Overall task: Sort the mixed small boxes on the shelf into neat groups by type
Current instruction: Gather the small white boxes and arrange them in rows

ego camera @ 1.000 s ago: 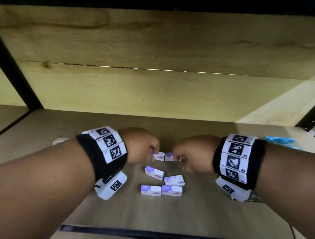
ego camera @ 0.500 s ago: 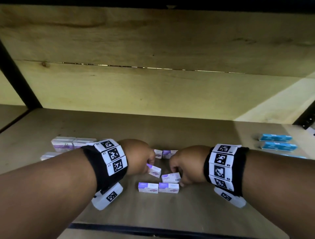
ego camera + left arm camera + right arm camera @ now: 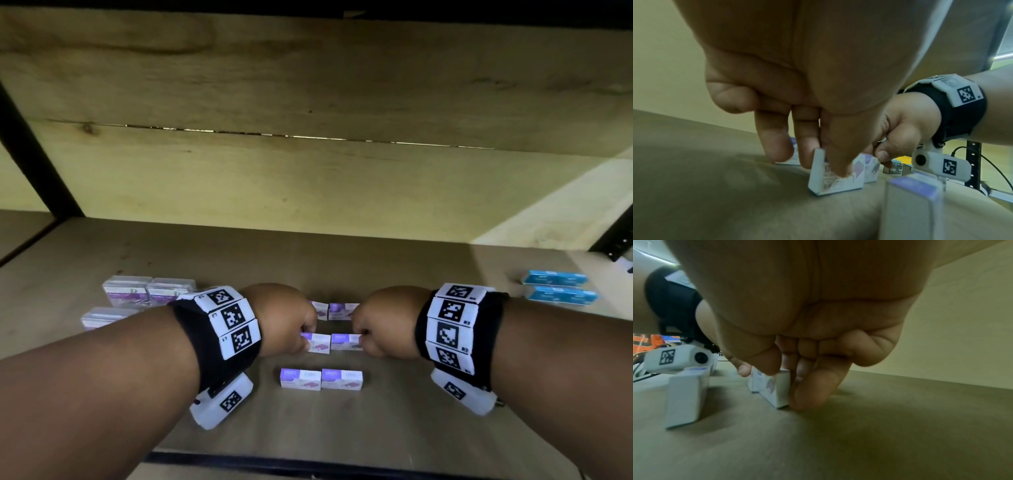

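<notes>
Several small white-and-purple boxes lie in three side-by-side pairs at mid-shelf. The nearest pair (image 3: 321, 379) lies free. My left hand (image 3: 291, 329) pinches the left box of the middle pair (image 3: 318, 343), thumb on its front face (image 3: 835, 177) and fingers behind it. My right hand (image 3: 376, 325) pinches the right box of that pair (image 3: 345, 342), thumb on top and fingers at its end (image 3: 774, 389). The two held boxes sit end to end on the shelf. The far pair (image 3: 337, 311) shows between my knuckles.
Clear plastic boxes with purple labels (image 3: 149, 291) are grouped at the left of the wooden shelf (image 3: 342, 428). Two blue boxes (image 3: 556, 287) lie at the far right. A black shelf post (image 3: 37, 161) rises at the left, and the back panel is close behind.
Both hands came back from the far pair to the two skewed middle boxes, gripped them and turned them until they lie straight, end to end.
</notes>
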